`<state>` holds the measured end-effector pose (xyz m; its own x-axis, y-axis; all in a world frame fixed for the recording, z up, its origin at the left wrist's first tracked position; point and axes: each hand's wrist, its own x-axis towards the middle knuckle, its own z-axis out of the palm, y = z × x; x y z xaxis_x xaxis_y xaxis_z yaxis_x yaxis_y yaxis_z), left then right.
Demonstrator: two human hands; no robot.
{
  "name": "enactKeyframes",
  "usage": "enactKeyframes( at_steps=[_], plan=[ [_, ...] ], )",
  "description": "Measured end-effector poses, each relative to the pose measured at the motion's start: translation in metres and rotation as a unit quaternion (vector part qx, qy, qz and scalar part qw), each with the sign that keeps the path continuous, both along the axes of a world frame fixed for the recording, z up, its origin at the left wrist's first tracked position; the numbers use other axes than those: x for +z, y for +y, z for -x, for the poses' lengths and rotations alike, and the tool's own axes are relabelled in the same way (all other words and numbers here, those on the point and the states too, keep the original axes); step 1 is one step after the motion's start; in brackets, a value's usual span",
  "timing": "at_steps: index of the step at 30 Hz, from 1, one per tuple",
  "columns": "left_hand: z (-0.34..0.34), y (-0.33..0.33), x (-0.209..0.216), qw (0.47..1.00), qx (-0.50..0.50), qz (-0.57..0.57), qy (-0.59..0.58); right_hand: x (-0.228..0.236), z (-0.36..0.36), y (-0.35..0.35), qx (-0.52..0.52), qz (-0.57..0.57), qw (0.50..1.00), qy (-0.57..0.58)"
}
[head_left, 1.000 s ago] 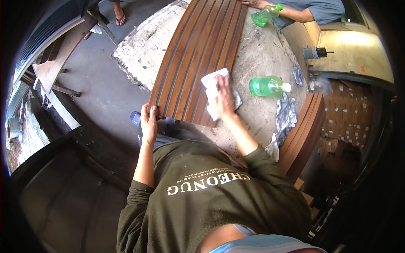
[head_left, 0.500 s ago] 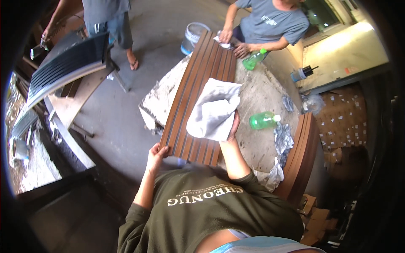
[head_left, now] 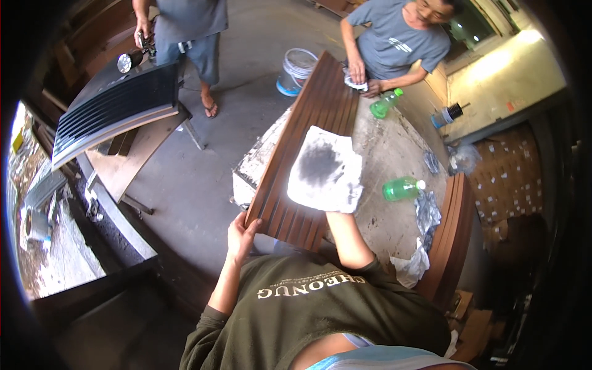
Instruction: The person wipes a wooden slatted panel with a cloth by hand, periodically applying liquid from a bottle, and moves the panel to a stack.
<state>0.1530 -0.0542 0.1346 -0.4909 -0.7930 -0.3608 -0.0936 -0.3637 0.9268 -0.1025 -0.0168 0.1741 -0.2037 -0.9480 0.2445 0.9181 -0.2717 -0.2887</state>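
Note:
A long brown slatted panel (head_left: 280,166) with dark grooves slants away from me over a worn pale tabletop (head_left: 376,166). My left hand (head_left: 243,234) is closed on its near left corner, thumb on top. Over the near half of the panel, my right arm (head_left: 348,237) reaches up to a white cloth (head_left: 308,194) bearing a large dark smudge. The cloth is held in my right hand and covers its fingers. Across the table, a co-worker's hand (head_left: 356,73) presses a small white cloth (head_left: 356,83) near the panel's far end.
Green bottles (head_left: 401,189) lie on the table to the right, with crumpled wrapping (head_left: 427,216). Brown curved panels (head_left: 447,234) are stacked at the near right. A bucket (head_left: 296,71) is on the floor. Another person stands beside a black ribbed panel (head_left: 117,111) at left.
The white cloth now shows a dark smudge, and my right hand has gone out of sight under it. The person at left has moved right. My left hand keeps its hold on the panel.

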Motion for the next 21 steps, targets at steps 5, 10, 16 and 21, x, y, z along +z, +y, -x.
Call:
enactKeyframes(
  at_steps=[5, 10, 16, 21],
  plan=[
    [0.004, 0.000, 0.018, 0.928, 0.079, 0.361, -0.055, 0.033, -0.104, -0.027, -0.223, 0.119, 0.359, 0.898],
    [-0.001, -0.003, 0.105, 0.899, -0.032, 0.381, -0.215, 0.063, -0.009, -0.075, -0.346, 0.138, 0.398, 0.839],
    [0.002, -0.017, 0.118, 0.851, 0.013, 0.487, -0.197, 0.084, -0.032, -0.067, -0.383, 0.174, 0.442, 0.792],
    [-0.024, -0.009, 0.110, 0.818, -0.013, 0.521, -0.246, 0.046, -0.066, -0.043, -0.402, 0.201, 0.348, 0.823]
  ],
)
